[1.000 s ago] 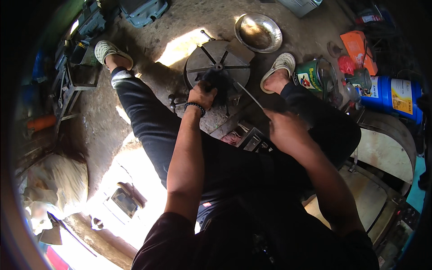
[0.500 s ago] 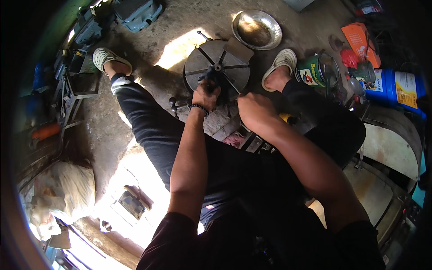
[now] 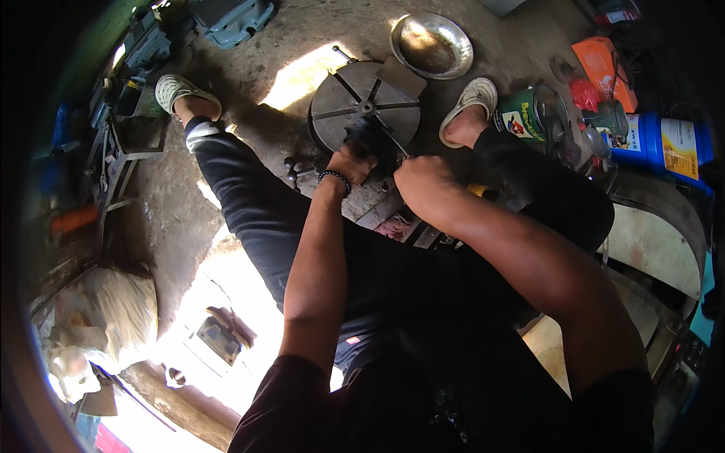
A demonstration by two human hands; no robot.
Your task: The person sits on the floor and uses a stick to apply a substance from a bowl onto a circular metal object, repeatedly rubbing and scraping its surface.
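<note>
A round grey metal table with radial slots (image 3: 332,113) lies on the floor between my feet, with a squarish plate (image 3: 400,80) on its upper right. My left hand (image 3: 352,162), a beaded bracelet at its wrist, is closed at the near edge of this table against a dark, lumpy piece (image 3: 370,137) whose kind I cannot make out. Just to the right, my right hand (image 3: 424,180) is wrapped around the near end of a thin metal rod (image 3: 396,140). The rod slants toward the dark piece. My right fingers hide any handle.
A shallow metal basin (image 3: 432,47) stands beyond the round table. On the right are a green can (image 3: 521,115), a blue bucket (image 3: 657,147) and an orange box (image 3: 606,72). A metal stand (image 3: 121,158) is at the left, near a pale sack (image 3: 113,317).
Both hands have shifted slightly: the left a little toward me and to the right, the right a little to the left. Their grips look the same.
</note>
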